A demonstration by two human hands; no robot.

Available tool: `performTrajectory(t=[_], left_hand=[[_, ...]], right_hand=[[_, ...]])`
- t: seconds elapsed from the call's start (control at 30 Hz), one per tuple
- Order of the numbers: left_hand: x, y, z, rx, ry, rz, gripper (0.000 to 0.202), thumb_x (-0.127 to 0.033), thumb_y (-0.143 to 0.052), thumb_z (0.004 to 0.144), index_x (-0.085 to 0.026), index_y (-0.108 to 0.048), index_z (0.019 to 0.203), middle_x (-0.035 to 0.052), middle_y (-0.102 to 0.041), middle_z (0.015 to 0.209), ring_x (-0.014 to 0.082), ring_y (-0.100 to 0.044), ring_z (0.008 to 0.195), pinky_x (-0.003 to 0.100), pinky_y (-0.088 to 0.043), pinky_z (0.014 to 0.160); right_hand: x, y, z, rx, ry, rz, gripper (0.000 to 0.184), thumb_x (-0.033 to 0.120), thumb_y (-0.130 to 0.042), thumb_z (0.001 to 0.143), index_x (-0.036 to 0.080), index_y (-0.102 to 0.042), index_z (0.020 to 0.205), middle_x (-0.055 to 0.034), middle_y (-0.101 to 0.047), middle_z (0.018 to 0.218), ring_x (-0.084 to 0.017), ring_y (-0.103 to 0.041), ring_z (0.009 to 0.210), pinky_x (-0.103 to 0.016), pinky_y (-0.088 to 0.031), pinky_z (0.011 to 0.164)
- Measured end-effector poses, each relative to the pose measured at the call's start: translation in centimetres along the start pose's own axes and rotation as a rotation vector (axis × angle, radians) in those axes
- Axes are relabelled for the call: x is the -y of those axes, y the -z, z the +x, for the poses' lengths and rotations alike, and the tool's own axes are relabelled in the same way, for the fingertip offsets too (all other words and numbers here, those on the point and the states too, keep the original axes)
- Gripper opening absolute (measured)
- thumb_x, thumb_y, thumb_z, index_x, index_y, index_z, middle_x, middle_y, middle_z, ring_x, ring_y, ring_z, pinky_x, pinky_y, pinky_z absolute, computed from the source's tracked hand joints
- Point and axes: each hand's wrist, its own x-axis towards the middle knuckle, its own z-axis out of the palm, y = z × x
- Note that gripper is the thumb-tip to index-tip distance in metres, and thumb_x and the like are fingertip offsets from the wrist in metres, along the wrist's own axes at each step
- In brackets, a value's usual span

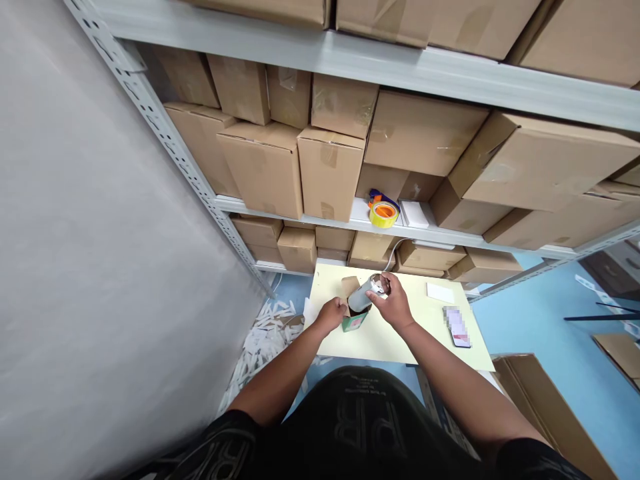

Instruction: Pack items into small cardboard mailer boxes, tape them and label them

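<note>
A small green cardboard box [355,323] stands on the pale yellow table [390,340] with its top flaps up. A silver-grey cylinder [361,295] with a shiny end leans to the right, its lower end inside the box mouth. My right hand [394,305] is closed around the shiny upper end of the cylinder, thumb on the near side. At the left, my left hand [333,315] pinches the box at its flap. What the cylinder is exactly cannot be made out.
A phone [457,327] and a white card [440,292] lie on the table's right side. Behind rises a shelf rack with cardboard boxes [330,173] and a yellow tape roll [384,213]. White scraps [265,333] cover the floor at left, by the wall. An open carton [540,400] stands right.
</note>
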Motion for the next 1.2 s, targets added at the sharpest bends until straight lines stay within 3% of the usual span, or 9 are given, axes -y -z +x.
performTrajectory(t=[0.23,0.4,0.5,0.7,0.83,0.9,1.03,1.13,1.2], left_hand=[[-0.2,-0.4,-0.3,0.000,-0.056,0.047,0.017,-0.032,-0.059,0.092,-0.020,-0.056,0.080,-0.0015,-0.061,0.072,0.0161,-0.062,0.069,0.023,-0.044,0.062],[-0.1,-0.6,-0.3,0.003,-0.080,0.085,0.016,-0.028,-0.057,0.093,-0.021,-0.053,0.079,-0.0032,-0.057,0.069,0.0149,-0.059,0.068,0.023,-0.040,0.062],[0.1,-0.6,-0.4,0.006,-0.088,0.104,0.018,-0.025,-0.055,0.093,-0.021,-0.050,0.076,-0.0040,-0.054,0.067,0.0145,-0.058,0.066,0.023,-0.038,0.062],[0.1,-0.5,-1.1,-0.013,-0.108,0.108,0.019,-0.029,-0.052,0.096,-0.021,-0.052,0.078,-0.0030,-0.059,0.071,0.0150,-0.059,0.071,0.024,-0.040,0.065],[0.0,-0.6,-2.0,-0.098,-0.236,0.058,0.014,-0.035,-0.058,0.094,-0.021,-0.059,0.090,-0.0010,-0.064,0.084,0.0158,-0.062,0.080,0.025,-0.047,0.073],[0.1,-0.8,-2.5,-0.108,-0.375,0.041,0.018,-0.036,-0.060,0.093,-0.021,-0.063,0.103,0.0027,-0.066,0.101,0.0171,-0.064,0.091,0.028,-0.051,0.083],[0.4,-1.2,-2.7,-0.042,-0.513,0.129,0.024,-0.026,-0.052,0.096,-0.022,-0.068,0.114,0.0074,-0.060,0.117,0.0201,-0.062,0.108,0.034,-0.050,0.099],[0.2,-1.1,-1.6,-0.083,-0.443,0.119,0.034,-0.017,-0.059,0.087,-0.022,-0.065,0.120,0.0080,-0.057,0.124,0.0200,-0.062,0.107,0.035,-0.052,0.097],[-0.3,-0.8,-0.5,-0.097,-0.336,0.040,0.063,-0.012,-0.067,0.077,-0.022,-0.054,0.138,0.0107,-0.053,0.136,0.0176,-0.063,0.098,0.034,-0.054,0.091]], right_hand=[[-2.0,-1.9,-2.0,0.095,0.063,-0.151,0.048,0.044,-0.072,0.083,0.020,-0.054,0.121,-0.0065,-0.062,0.101,-0.022,-0.059,0.083,-0.038,-0.051,0.079],[-3.3,-4.5,-3.8,0.184,0.117,-0.439,0.028,0.041,-0.074,0.082,0.022,-0.058,0.094,-0.0060,-0.061,0.089,-0.027,-0.056,0.092,-0.040,-0.045,0.085],[-3.4,-4.9,-4.3,0.252,0.123,-0.538,0.031,0.041,-0.077,0.079,0.021,-0.061,0.098,-0.0094,-0.062,0.099,-0.030,-0.054,0.099,-0.043,-0.043,0.089],[-4.7,-3.5,-6.0,0.357,0.173,-0.338,0.048,0.039,-0.072,0.081,0.025,-0.061,0.126,-0.0127,-0.057,0.130,-0.035,-0.050,0.124,-0.051,-0.043,0.104],[-7.0,-2.9,-7.4,0.137,-0.139,-0.140,0.056,0.033,-0.063,0.084,0.023,-0.050,0.138,-0.0152,-0.055,0.134,-0.032,-0.057,0.121,-0.053,-0.051,0.099],[-7.8,-2.9,-7.7,0.172,-0.252,-0.022,0.058,0.031,-0.061,0.083,0.024,-0.049,0.139,-0.0130,-0.057,0.131,-0.028,-0.063,0.111,-0.048,-0.056,0.091],[-7.9,-3.4,-7.7,0.330,-0.156,0.095,0.055,0.024,-0.061,0.080,0.027,-0.054,0.134,-0.0090,-0.057,0.132,-0.023,-0.065,0.108,-0.041,-0.058,0.087],[-7.2,-4.0,-7.5,0.330,-0.054,0.036,0.042,0.028,-0.064,0.085,0.026,-0.060,0.127,-0.0100,-0.057,0.126,-0.024,-0.062,0.110,-0.042,-0.058,0.090],[-6.8,-4.4,-7.3,0.315,-0.013,-0.036,0.034,0.032,-0.065,0.089,0.024,-0.063,0.122,-0.0107,-0.058,0.121,-0.026,-0.063,0.109,-0.044,-0.057,0.092]])
